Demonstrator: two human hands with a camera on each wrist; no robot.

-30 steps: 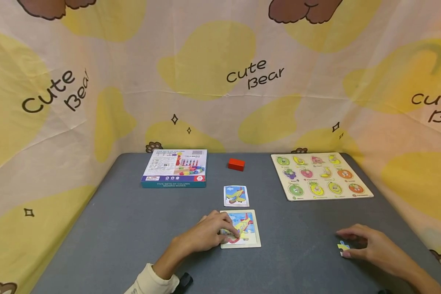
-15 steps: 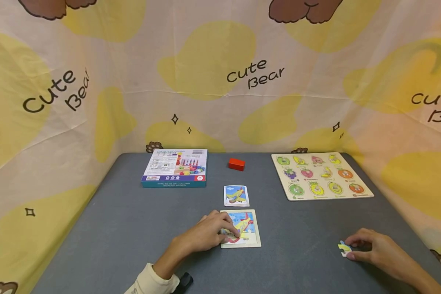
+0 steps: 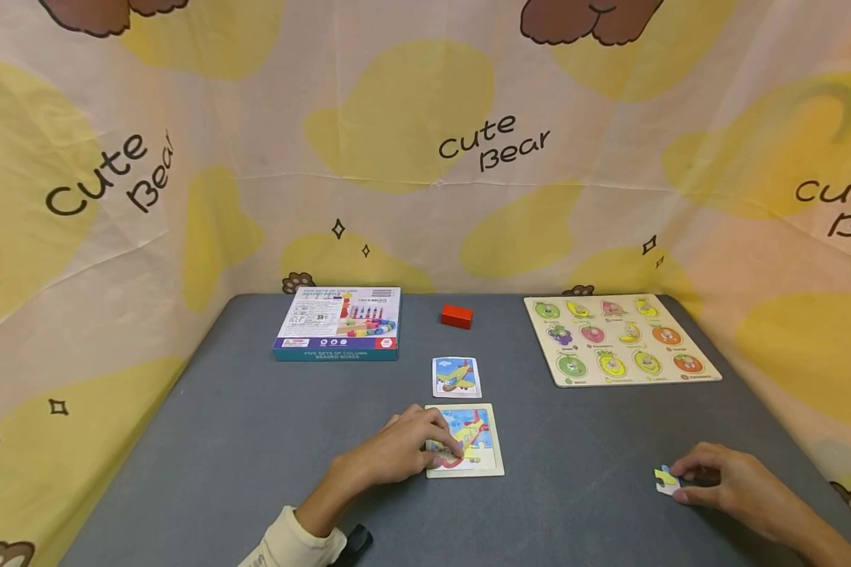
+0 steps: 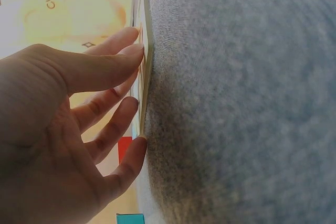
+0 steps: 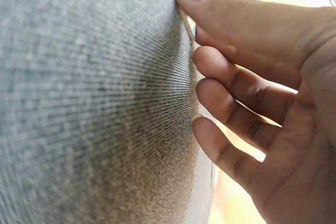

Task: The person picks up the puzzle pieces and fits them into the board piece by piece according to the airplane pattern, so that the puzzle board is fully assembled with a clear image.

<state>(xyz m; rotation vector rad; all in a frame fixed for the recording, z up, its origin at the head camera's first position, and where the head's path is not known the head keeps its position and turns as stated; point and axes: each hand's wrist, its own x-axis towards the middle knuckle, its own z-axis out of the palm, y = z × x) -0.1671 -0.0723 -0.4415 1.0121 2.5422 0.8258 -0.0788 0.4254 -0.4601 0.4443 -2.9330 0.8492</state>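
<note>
My left hand (image 3: 407, 447) rests on the left part of a square jigsaw board (image 3: 499, 457) with an airplane picture, thumb and fingertips touching its face. It covers part of the picture. In the left wrist view the board (image 4: 148, 40) shows edge-on, with the fingers of my left hand (image 4: 68, 108) spread along it. Off to the right, my right hand (image 3: 726, 484) pinches a small yellow, white and blue jigsaw piece (image 3: 665, 482) between thumb and fingers, close to the tabletop. The right wrist view shows the piece's thin edge (image 5: 186, 23) under the thumb of my right hand (image 5: 273, 77).
An airplane picture card (image 3: 457, 378) lies just behind the board. Farther back are a red block (image 3: 457, 317) and a flat toy box (image 3: 336, 324). A fruit puzzle board (image 3: 620, 341) lies at the back right of the grey table (image 3: 291, 409).
My right thumb and fingers have closed together on the jigsaw piece, and the piece has turned and shifted slightly right. My left hand stays on the board.
</note>
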